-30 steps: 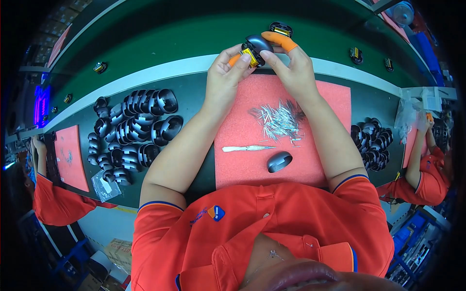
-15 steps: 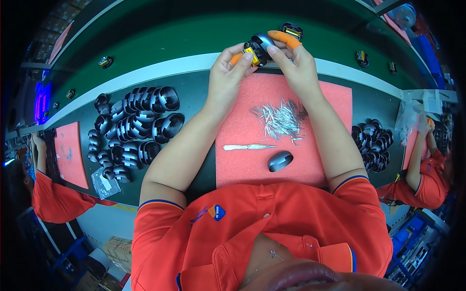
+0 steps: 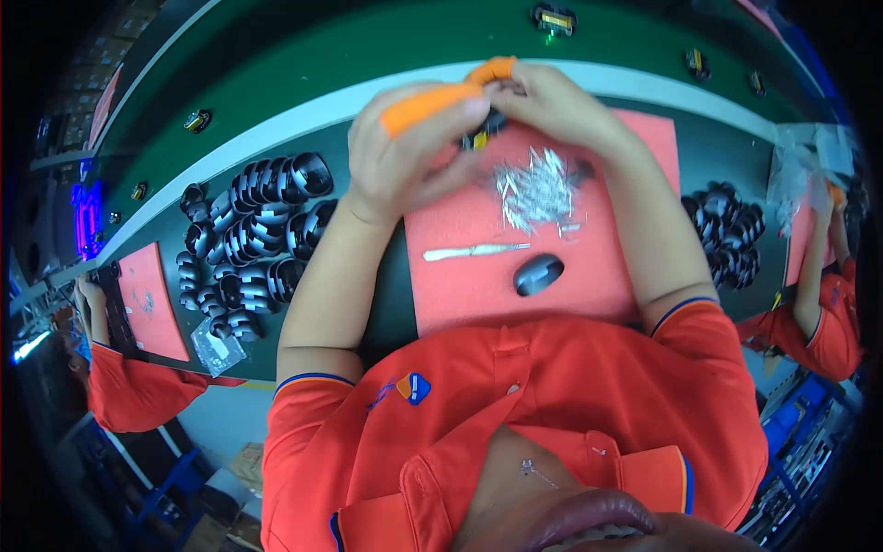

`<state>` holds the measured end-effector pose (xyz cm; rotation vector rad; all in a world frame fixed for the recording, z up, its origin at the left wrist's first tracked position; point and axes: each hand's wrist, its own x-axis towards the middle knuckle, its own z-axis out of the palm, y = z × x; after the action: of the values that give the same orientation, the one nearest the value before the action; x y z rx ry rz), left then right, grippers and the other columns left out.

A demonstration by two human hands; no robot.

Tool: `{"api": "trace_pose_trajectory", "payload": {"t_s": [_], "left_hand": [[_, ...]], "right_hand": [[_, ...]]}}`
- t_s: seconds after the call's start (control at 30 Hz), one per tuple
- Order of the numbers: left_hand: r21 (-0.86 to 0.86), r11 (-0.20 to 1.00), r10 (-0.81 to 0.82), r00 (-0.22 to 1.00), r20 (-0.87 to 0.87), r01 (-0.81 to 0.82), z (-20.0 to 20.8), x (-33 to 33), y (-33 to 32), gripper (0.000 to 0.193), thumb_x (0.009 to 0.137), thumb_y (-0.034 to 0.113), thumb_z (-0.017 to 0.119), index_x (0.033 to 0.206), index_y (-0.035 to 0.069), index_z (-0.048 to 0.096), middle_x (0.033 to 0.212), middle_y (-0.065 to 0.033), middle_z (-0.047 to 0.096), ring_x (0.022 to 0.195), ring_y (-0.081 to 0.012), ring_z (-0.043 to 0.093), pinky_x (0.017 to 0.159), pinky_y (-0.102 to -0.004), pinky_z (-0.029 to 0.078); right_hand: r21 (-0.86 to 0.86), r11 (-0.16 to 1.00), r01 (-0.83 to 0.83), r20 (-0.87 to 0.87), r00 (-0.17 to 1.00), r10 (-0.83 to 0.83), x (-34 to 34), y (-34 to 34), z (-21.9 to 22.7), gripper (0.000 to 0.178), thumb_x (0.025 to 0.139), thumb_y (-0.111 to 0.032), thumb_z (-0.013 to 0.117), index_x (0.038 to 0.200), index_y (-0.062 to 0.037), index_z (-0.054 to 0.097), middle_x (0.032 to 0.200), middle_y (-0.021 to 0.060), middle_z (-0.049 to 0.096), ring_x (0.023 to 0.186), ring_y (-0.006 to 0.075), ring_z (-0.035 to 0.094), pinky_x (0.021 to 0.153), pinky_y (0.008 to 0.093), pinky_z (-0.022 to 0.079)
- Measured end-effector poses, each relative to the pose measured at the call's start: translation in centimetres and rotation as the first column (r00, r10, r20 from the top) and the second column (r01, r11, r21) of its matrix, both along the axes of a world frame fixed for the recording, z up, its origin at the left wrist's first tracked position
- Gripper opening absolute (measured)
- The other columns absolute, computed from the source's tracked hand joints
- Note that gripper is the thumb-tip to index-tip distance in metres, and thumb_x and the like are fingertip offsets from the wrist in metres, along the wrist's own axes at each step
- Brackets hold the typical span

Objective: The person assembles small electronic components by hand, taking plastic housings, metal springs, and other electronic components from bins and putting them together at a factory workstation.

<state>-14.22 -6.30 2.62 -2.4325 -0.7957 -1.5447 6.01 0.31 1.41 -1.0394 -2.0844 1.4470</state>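
Note:
My right hand (image 3: 543, 99), with an orange finger cot, is closed round a small black electronic module (image 3: 480, 138) with a yellow part. It is held above the far edge of a pink foam mat (image 3: 441, 308). My left hand (image 3: 405, 152), also wearing an orange finger cot, reaches across to the module from the left; its fingers are smeared by motion and their grip is unclear. The hands hide most of the module. Below them on the mat lie a pile of thin metal pins (image 3: 535, 195), a pale-handled pointed tool (image 3: 469, 251) and a dark glossy curved shell (image 3: 538, 274).
Rows of dark curved shells (image 3: 262, 221) stand left of the mat, beside a clear plastic bag (image 3: 219, 348). More shells (image 3: 727, 235) are heaped at right. Beyond a pale rail, a green belt (image 3: 368, 64) carries another module (image 3: 554, 20). Co-workers in red (image 3: 147, 391) sit on both sides.
Both hands have come lower toward the mat, the left one turning over the module. On the belt, the nearest module sits farther away. My view has shifted slightly.

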Motion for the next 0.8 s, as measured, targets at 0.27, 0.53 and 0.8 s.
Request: {"api": "trace_pose_trajectory", "payload": {"t_s": [0.27,0.53,0.8], "left_hand": [[-0.386,0.9,0.102,0.958,-0.268,-0.204,-0.6,-1.3,0.9,0.033,0.074,0.008,0.071,0.107,0.008,0.066,0.098,-0.0079,0.067,0.085,-0.0206,0.062,0.073,-0.0292,0.05],[-0.569,0.676,0.248,0.582,0.774,0.469,-2.0,0.3,1.4,0.032,0.094,0.02,0.052,0.12,0.001,0.049,0.108,-0.0124,0.059,0.096,-0.0228,0.061,0.083,-0.0312,0.048],[-0.269,0.425,0.284,0.156,0.946,0.864,-4.0,2.7,3.0,0.02,0.095,0.019,0.054,0.11,0.009,0.046,0.098,-0.0043,0.055,0.073,-0.01,0.051,0.062,-0.0233,0.043]], "right_hand": [[0.178,0.983,0.05,0.072,0.995,-0.063,-0.1,0.1,-0.3,0.037,0.089,-0.03,0.062,0.107,0.0029,0.062,0.088,0.0094,0.066,0.08,0.0144,0.062,0.073,0.0265,0.048],[0.243,0.968,0.063,0.066,0.994,-0.081,-0.4,-0.3,-0.2,0.04,0.089,-0.031,0.062,0.108,0.0037,0.061,0.087,0.0097,0.066,0.077,0.0152,0.061,0.073,0.0271,0.047],[-0.268,0.917,0.295,-0.359,0.853,-0.379,-1.3,0.2,-1.5,0.035,0.093,-0.032,0.057,0.107,-0.0008,0.061,0.091,0.0065,0.064,0.083,0.011,0.061,0.082,0.0243,0.048]]}}
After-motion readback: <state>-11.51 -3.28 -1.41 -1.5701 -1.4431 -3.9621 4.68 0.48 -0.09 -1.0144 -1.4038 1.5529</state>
